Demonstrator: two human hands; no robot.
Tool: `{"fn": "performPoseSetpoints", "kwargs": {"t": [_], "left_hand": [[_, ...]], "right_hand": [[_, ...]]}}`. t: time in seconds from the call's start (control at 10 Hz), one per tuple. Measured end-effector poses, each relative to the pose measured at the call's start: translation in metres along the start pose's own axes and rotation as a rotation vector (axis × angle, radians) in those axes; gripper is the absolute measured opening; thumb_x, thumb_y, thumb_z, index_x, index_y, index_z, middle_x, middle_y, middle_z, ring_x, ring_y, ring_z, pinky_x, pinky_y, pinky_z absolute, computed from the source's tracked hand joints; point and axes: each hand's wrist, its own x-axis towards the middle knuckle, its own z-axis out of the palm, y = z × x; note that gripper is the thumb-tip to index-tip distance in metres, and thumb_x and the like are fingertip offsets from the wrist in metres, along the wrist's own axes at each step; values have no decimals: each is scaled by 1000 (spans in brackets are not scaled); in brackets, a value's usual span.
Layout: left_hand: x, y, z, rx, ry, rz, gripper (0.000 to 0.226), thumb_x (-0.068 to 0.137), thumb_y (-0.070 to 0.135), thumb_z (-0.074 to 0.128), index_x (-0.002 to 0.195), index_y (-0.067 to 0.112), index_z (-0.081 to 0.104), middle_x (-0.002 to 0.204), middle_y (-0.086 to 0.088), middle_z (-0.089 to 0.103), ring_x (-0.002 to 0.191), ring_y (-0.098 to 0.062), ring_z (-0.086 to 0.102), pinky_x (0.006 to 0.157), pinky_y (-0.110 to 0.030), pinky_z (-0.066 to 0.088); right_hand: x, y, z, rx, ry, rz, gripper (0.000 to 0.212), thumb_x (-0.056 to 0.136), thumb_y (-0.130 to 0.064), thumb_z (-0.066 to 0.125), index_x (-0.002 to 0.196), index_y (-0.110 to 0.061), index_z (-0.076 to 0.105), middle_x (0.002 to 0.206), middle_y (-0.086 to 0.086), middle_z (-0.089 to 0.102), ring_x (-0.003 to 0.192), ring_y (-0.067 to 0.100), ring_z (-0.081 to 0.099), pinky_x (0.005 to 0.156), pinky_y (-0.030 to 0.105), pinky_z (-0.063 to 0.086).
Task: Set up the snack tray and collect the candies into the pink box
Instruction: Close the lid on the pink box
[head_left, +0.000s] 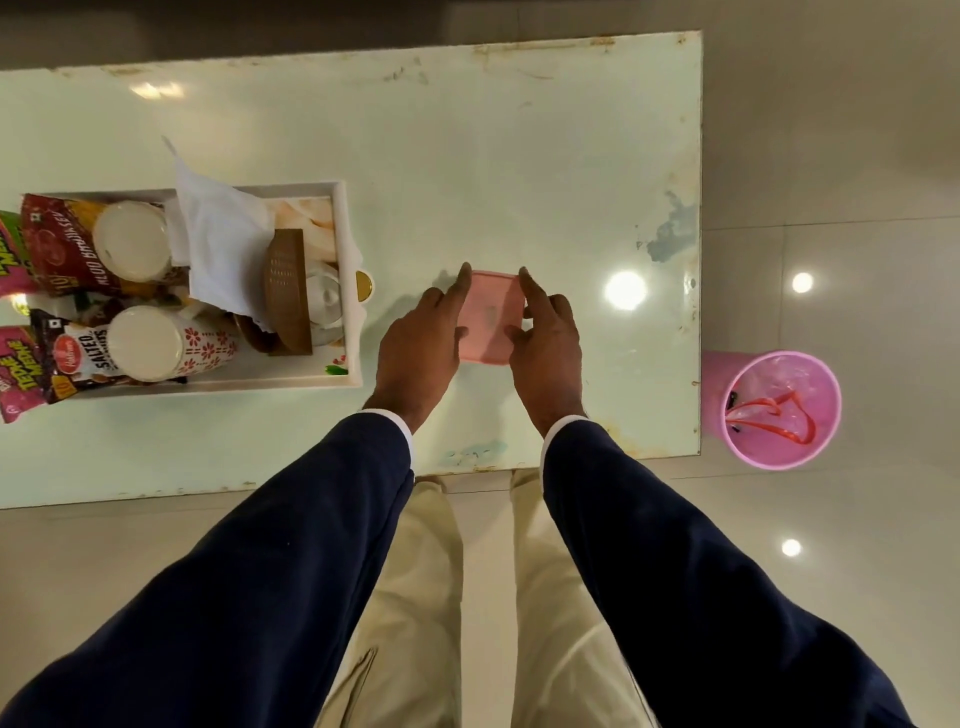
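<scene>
2 hands flank the pink box (491, 317) on the pale table (519, 156), right of the white tray (349, 291). Left hand (421, 348) and right hand (548, 345) press extended fingers against its opposite sides, gripping it.

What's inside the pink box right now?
Cannot tell. The pink box sits on the table with its lid on, left hand and right hand at its sides. The lid covers any contents; no candies are visible.

Glossy, scuffed table (467, 156); matt plastic pink box (491, 317); shiny foil snack packets (57, 249).
</scene>
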Motion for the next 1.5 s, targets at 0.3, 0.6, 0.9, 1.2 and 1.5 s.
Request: {"fn": "performPoseSetpoints", "kwargs": {"t": [0.3, 0.6, 0.9, 1.2, 1.5], "left_hand": [[3, -7, -13, 220, -180, 126, 94, 98, 18, 66, 164, 18, -1, 87, -6, 72, 52, -11, 41, 61, -31, 47], [-1, -9, -5, -147, -158, 13, 96, 98, 9, 65, 164, 31, -1, 98, -5, 67, 73, -12, 59, 76, -34, 60], [-12, -37, -27, -442, 56, -117, 66, 97, 5, 64, 156, 18, 38, 123, -10, 61, 99, -15, 58, 92, -34, 53], [-28, -81, -33, 66, 5, -76, 75, 100, 30, 61, 162, 26, 20, 140, -7, 53, 129, -32, 53, 96, -52, 51], [-27, -83, -42, 265, -21, 26, 76, 97, 35, 60, 161, 19, 20, 143, -10, 47, 125, -33, 50, 92, -49, 46]], "right_hand": [[11, -8, -13, -106, -124, 17, 72, 95, 2, 47, 155, -35, 32, 115, 1, 54, 103, 23, 60, 92, 42, 56], [14, -6, -10, 83, -105, 95, 70, 94, 5, 52, 151, -35, 41, 112, 2, 53, 101, 22, 61, 85, 50, 60], [36, -46, 9, 109, -185, 47, 54, 92, -4, 63, 141, -25, 53, 113, 15, 61, 107, 32, 62, 89, 53, 58], [39, -76, 53, 6, -229, 0, 46, 92, -2, 61, 136, -16, 56, 80, -5, 55, 100, 32, 66, 86, 52, 59], [20, -88, 49, -124, -189, 31, 48, 96, -14, 61, 142, -10, 45, 119, 14, 62, 113, 34, 63, 96, 48, 54]]}}
